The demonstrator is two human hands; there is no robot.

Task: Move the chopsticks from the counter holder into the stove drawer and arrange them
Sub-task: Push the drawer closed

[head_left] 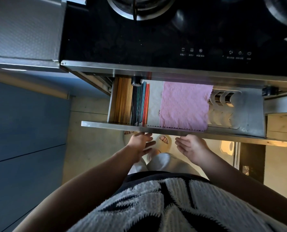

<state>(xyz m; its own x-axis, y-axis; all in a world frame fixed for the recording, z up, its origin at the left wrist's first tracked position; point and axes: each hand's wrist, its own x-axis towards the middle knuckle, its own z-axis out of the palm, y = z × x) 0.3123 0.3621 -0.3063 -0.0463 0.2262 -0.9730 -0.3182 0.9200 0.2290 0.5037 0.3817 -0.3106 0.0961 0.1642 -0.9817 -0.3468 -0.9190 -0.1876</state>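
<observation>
- Steel-grey counter (25, 30) on the far left shows no holder and no chopsticks – the holder itself is out of view.
- Wooden chopsticks (123, 101) lie in the left end of the open stove drawer (106, 124), side by side and running front to back, tight against the left wall.
- Coloured chopsticks (140, 104) – dark, teal and red – sit just beside the wooden ones, also parallel and packed in a neat row. So the task's things are in the drawer and look sorted by kind.
- White liner (153, 104) and then a pink cloth (184, 106) fill the middle of the drawer; a slotted metal rack (226, 104) takes the right end.
- Left hand (140, 143) hangs just under the drawer's front lip, fingers straight and spread wide, holding nothing; whether the fingertips touch the lip I cannot tell.
- Right hand (192, 145) is near the same lip further right, palm turned inward, fingers relaxed, also empty.
- Judgement: the moving and arranging appear done, as far as can be seen. What seems left is at most a last check of the rows and pushing the drawer in – both hands are well placed for that.
</observation>
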